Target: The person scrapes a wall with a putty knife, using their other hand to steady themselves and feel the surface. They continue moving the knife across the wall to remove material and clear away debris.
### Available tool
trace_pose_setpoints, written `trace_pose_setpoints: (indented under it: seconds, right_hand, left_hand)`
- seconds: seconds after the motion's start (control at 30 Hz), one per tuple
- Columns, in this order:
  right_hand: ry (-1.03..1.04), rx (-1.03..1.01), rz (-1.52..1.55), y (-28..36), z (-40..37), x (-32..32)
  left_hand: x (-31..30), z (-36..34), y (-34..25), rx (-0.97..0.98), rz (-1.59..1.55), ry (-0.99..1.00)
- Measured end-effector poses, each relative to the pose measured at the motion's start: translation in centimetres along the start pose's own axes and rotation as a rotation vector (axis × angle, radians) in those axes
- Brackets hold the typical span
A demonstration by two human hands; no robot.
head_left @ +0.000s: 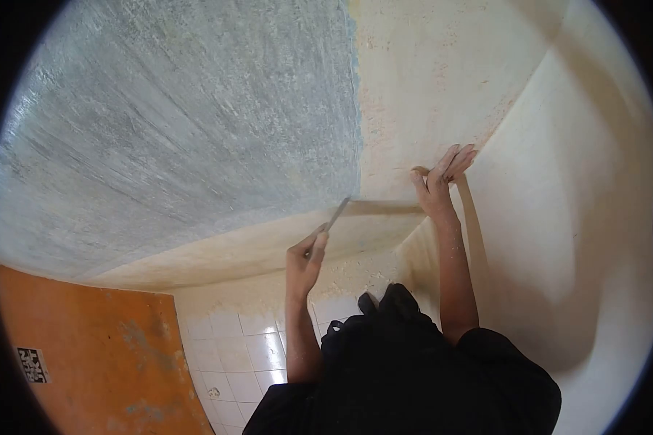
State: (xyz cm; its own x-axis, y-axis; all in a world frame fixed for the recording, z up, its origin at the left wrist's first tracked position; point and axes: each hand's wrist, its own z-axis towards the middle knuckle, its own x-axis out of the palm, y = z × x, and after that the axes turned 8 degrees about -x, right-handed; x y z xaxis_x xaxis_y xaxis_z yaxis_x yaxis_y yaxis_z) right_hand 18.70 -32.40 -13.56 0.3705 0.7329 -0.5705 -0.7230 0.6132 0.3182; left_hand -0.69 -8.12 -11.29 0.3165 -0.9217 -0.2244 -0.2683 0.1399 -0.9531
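A thin, flat scraper-like tool is in my left hand, its far end at the lower edge of the grey-blue surface, where it meets the cream strip. Closed fingers hold the tool's near end. To the right, my right hand is spread with nothing in it, its fingertips on or very near the cream wall surface beside the corner line. Whether the right palm touches the wall cannot be made out.
An orange panel with worn patches and a black-and-white label stands at lower left. White floor tiles lie below, with pale debris near my feet. A smooth pale wall fills the right side.
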Motion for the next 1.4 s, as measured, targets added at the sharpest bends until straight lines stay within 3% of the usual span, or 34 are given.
trace_pose_setpoints:
  seconds: [0.4, 0.5, 0.57, 1.2, 1.4]
  right_hand:
    - [0.032, 0.046, 0.045, 0.4, -0.6, 0.1]
    - [0.029, 0.031, 0.009, -0.3, -0.1, 0.1]
    - [0.036, 0.009, -0.007, 0.2, -0.9, 0.2]
    - [0.035, 0.050, 0.017, 0.3, -0.3, -0.2]
    - [0.017, 0.019, 0.010, -0.2, -0.5, 0.1]
  left_hand:
    - [0.5, -1.2, 0.9, -0.048, -0.050, -0.033]
    - [0.4, -0.9, 0.6, -0.184, -0.022, -0.050]
    - [1.4, -0.9, 0.5, -0.039, -0.013, -0.031]
    - [1.2, -1.2, 0.6, -0.089, -0.028, -0.050]
    - [0.7, -1.1, 2.6, 0.012, -0.003, -0.108]
